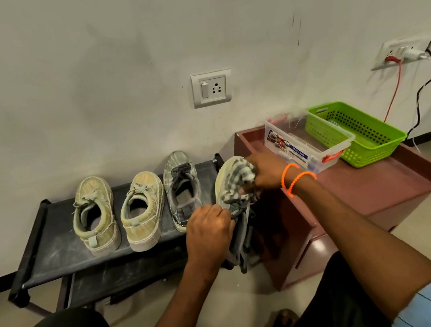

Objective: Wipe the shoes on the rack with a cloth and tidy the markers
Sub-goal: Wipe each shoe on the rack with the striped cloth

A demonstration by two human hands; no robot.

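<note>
Four shoes appear at a black rack point(56, 250) set against a pale wall. Three stand upright on its top shelf with toes toward the wall: two beige canvas shoes point(95, 214) point(142, 210) at left and centre, and a grey laced shoe point(182, 187) to their right. The fourth shoe point(236, 215), grey with a pale sole, is tilted on its side at the rack's right end, sole turned up and leftward. The left hand point(208, 228) grips it at the laced upper, fingers curled. The right hand point(262, 172), with two orange bands point(294, 179) at the wrist, clutches a checked cloth point(235, 178) and presses it against the shoe's toe and sole. Right of the rack stands a maroon cabinet point(363, 193); on its far top sit a clear plastic box point(307, 143) and, touching its right side, a green perforated basket point(355, 131). The box's contents cannot be made out.
</note>
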